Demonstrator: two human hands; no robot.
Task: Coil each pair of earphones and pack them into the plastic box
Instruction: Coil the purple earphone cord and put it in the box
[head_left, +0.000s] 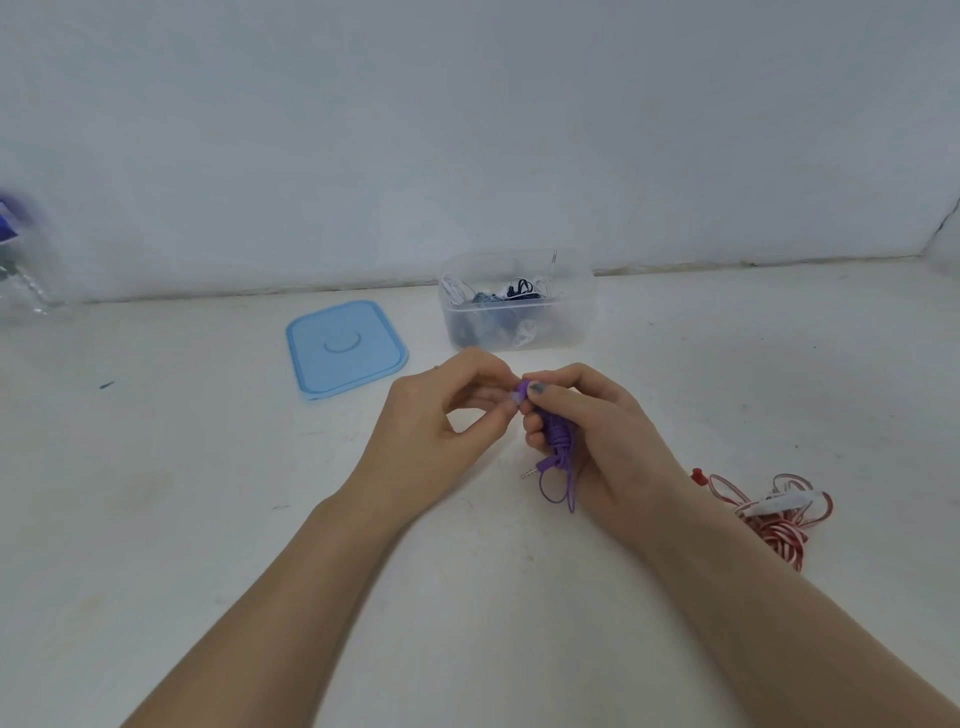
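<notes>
The right hand (587, 431) grips the coiled purple earphones (557, 441); the left hand (441, 426) pinches their earbud. The plastic box (519, 332) stands at twelve o'clock.

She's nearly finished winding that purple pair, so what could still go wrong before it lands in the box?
The purple coiled earphones have a loose loop and plug hanging below the right hand; if either hand's grip slips, the left hand pinching the top, the coil may unwind. The clear plastic box already looks crowded, so cords could tangle. The red-and-white striped earphones lie beside her right forearm and could be dragged.
</notes>
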